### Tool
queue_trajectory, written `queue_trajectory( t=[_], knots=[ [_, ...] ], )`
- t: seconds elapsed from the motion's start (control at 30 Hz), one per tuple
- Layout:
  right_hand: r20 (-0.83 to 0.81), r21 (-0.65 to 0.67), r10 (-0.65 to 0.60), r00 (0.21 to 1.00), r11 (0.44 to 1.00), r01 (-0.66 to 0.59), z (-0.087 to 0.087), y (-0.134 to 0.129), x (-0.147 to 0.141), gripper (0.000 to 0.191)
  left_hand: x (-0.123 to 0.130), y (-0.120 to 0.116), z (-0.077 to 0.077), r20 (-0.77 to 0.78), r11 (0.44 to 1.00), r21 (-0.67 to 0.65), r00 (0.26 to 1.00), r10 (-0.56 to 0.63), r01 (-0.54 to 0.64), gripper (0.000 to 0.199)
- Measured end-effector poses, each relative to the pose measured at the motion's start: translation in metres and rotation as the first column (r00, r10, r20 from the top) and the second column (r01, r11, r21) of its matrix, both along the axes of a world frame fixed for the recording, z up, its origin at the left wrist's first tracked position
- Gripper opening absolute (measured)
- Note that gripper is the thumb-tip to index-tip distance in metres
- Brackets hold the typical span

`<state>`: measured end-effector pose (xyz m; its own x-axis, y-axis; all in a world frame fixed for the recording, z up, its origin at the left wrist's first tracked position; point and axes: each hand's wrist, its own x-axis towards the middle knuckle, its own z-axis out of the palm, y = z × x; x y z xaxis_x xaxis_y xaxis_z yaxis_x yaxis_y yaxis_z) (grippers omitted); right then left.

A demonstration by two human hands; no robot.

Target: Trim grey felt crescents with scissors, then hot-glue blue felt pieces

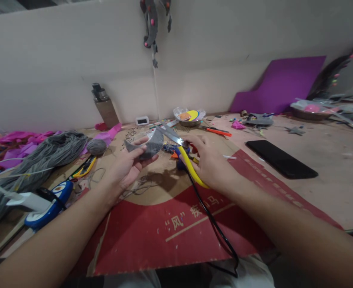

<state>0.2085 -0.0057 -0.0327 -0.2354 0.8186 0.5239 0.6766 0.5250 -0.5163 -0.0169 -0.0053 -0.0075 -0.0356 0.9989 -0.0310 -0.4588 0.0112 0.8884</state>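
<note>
My left hand point(131, 164) is closed on a grey crescent point(148, 149) that looks wrapped in yarn, its tips pointing up. In my right hand point(214, 162) is a pair of scissors point(170, 135), with its metal blades pointing left beside the crescent's right tip. Whether the blades touch the crescent I cannot tell. Just beneath that hand lies a yellow and blue tool point(188, 164), probably a glue gun, partly hidden by my fingers. A black cord point(208, 216) runs from near it toward me.
Red cardboard point(140, 240) covers the near tabletop. Grey yarn point(59, 150), a yarn ball point(96, 147), a yellow cutter point(85, 166) and a blue power strip point(48, 210) lie left. A black phone point(281, 159) is right; a small bowl point(189, 122) and orange-handled tool point(218, 131) lie behind.
</note>
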Motion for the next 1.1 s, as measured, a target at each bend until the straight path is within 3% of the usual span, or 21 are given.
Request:
queue_trajectory(
  t=[0.17,0.4,0.6,0.77,1.1],
  knots=[
    [0.192,0.088,-0.067,0.979,0.995,0.050,-0.0022,-0.0032,-0.0042,0.035,-0.0040,0.0024,0.0033,0.022,1.000,0.028,1.000,0.013,-0.014,0.031],
    [0.286,0.193,-0.156,0.945,0.976,0.102,-0.0068,-0.0015,-0.0057,0.037,-0.0053,0.0016,0.0055,0.062,0.999,0.027,0.998,0.017,-0.019,0.041],
    [0.404,0.232,-0.211,0.890,0.965,0.124,-0.0054,-0.0016,-0.0039,0.039,-0.0045,0.0007,0.0050,0.096,1.000,0.010,0.995,-0.011,0.010,0.039],
    [0.502,0.189,-0.191,0.843,0.976,0.108,-0.0015,-0.0033,-0.0039,0.037,-0.0015,0.0013,0.0041,0.142,0.999,-0.042,0.990,-0.016,0.022,0.035],
    [0.540,0.107,-0.183,0.822,0.983,0.149,0.0026,-0.0091,-0.0062,0.029,-0.0019,0.0030,0.0027,0.133,0.998,-0.058,0.991,0.019,-0.011,0.036]
  ],
)
